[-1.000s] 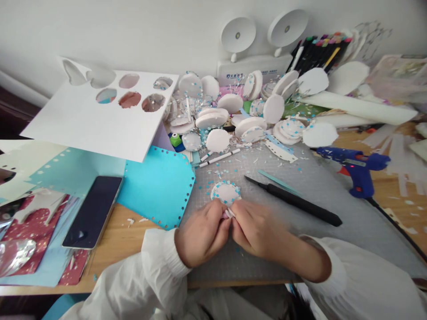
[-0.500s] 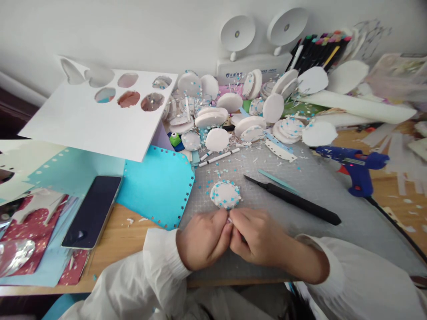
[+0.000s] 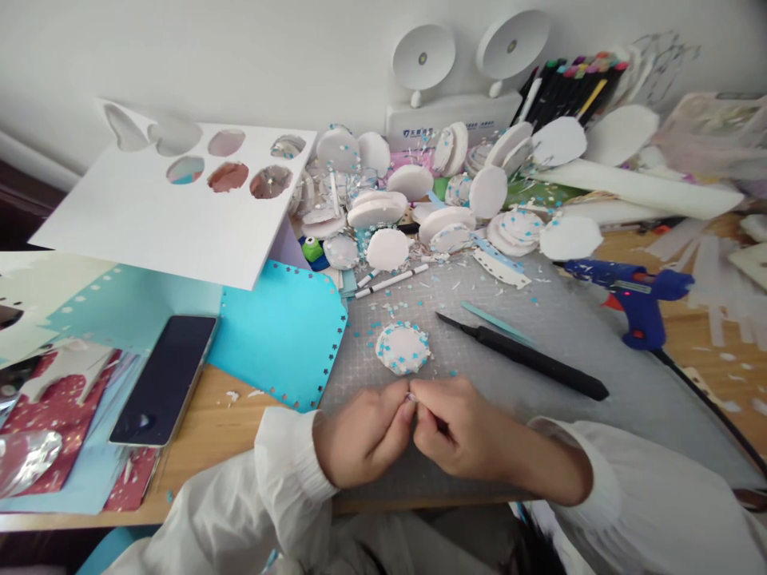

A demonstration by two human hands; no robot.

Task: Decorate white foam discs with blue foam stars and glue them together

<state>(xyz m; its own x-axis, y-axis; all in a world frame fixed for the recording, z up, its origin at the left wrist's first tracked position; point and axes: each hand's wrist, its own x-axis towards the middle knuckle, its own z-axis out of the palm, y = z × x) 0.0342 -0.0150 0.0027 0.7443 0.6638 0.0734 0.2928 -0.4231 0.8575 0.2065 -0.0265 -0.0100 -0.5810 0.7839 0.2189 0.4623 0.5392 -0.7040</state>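
Note:
My left hand (image 3: 368, 431) and my right hand (image 3: 461, 427) meet over the grey cutting mat (image 3: 383, 487), fingertips pinched together. Between them they grip a small whitish piece (image 3: 411, 397), mostly hidden by the fingers; its kind cannot be made out. Just beyond the fingertips lies a round white disc (image 3: 403, 348) edged with blue and white star-shaped bits. A black-handled craft knife (image 3: 539, 363) rests to the right of the disc, beside a thin teal paper strip (image 3: 496, 321).
A blue glue gun (image 3: 638, 291) lies at the right, its cord running toward me. White discs (image 3: 388, 249) crowd the back. On the left are a phone (image 3: 164, 379), blue punched paper (image 3: 281, 331) and a white board with cut-out holes (image 3: 161, 212). A two-headed lamp (image 3: 452, 120) stands behind.
Both hands have drawn slightly toward me, uncovering the near edge of the decorated disc. The whitish piece stays pinched between the fingertips and shows less than before.

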